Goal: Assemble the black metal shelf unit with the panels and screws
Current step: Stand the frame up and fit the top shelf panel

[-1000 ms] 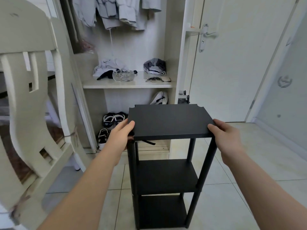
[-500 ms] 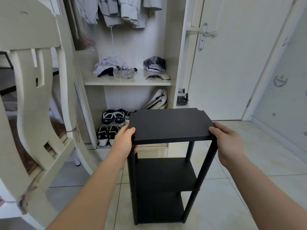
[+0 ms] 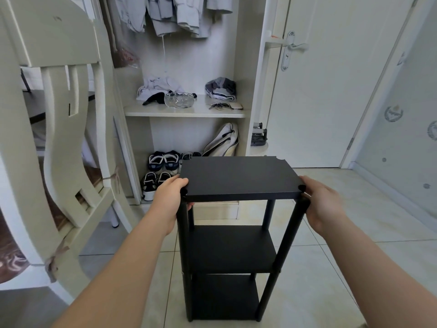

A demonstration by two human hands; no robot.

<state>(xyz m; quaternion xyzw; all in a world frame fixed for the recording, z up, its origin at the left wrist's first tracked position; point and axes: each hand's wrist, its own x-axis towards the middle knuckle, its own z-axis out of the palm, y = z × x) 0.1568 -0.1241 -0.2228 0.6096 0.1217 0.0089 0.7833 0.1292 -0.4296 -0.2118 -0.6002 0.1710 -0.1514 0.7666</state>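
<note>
Black shelf unit (image 3: 231,247) is standing upright on the tiled floor (image 3: 335,268) in front of the open wardrobe (image 3: 189,111). Its long axis runs straight up, and the top panel (image 3: 236,178) runs longways left to right. My left hand (image 3: 169,197) grips the near left corner, and my right hand (image 3: 324,204) is curled round the near right one.

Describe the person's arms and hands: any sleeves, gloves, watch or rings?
The left forearm and right forearm are bare to the frame edge; no sleeve shows. The left hand and right hand wear no gloves. No watch or bracelet at either wrist, and no ring on the fingers that show.
</note>
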